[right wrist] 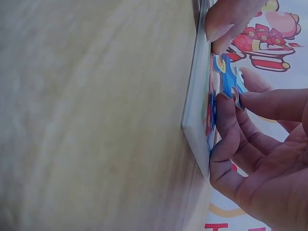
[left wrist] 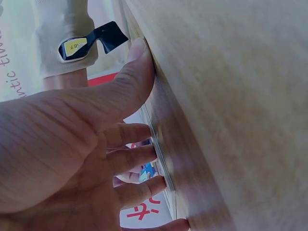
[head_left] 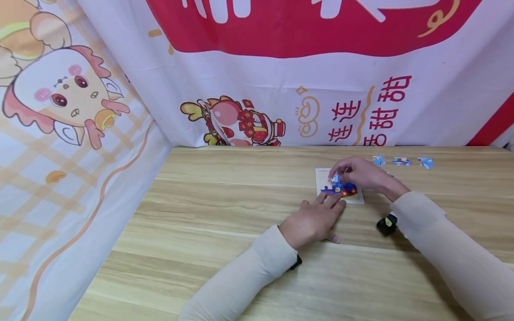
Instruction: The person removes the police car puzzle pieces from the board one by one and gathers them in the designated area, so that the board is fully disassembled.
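A white-bordered puzzle board lies on the table, partly filled with pieces that show a blue and red picture. My right hand is over its upper part and pinches a blue puzzle piece between thumb and fingers; in the right wrist view that piece stands tilted to the board. My left hand rests at the board's near edge, palm down, with fingers extended and fingertips on the board's lower border. In the left wrist view its fingers are spread along the board edge, thumb apart.
Several loose puzzle pieces, among them a light blue piece and a multicoloured piece, lie at the back right of the wooden table. A printed cloth hangs behind the table, and another covers the left side.
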{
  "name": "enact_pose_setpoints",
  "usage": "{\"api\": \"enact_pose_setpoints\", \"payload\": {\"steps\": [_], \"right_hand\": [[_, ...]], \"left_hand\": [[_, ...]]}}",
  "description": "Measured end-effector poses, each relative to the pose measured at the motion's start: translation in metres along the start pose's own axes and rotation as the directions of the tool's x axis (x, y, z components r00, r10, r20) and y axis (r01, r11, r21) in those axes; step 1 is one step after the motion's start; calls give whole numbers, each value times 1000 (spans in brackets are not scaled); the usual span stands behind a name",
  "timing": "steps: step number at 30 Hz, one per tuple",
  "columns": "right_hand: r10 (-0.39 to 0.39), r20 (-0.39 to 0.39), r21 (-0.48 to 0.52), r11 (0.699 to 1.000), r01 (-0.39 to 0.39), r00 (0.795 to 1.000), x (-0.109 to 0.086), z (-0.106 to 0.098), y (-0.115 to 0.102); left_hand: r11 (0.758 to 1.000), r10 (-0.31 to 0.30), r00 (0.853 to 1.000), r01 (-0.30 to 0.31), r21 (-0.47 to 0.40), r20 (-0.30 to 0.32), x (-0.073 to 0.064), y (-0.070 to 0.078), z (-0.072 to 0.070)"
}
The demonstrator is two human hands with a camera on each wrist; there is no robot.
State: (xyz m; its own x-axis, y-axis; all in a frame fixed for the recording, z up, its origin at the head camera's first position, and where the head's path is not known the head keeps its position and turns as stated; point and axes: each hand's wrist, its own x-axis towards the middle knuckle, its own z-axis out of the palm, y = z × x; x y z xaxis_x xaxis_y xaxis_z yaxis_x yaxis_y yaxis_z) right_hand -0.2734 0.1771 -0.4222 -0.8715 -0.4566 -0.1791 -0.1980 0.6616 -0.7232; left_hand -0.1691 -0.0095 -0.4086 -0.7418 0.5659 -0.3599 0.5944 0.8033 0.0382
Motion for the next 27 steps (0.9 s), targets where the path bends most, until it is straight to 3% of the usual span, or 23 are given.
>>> {"api": "enact_pose_setpoints", "payload": {"steps": [20,27], "right_hand": [[34,-33,24,999,-34,999,-12,-18,7],[41,-62,28,999,-39,997,-20,-30,19]], "left_hand": [[1000,-10,1000,10,3,8,0,1,0],[1000,-14,1000,14,-15,19,-1,1,-1]]}}
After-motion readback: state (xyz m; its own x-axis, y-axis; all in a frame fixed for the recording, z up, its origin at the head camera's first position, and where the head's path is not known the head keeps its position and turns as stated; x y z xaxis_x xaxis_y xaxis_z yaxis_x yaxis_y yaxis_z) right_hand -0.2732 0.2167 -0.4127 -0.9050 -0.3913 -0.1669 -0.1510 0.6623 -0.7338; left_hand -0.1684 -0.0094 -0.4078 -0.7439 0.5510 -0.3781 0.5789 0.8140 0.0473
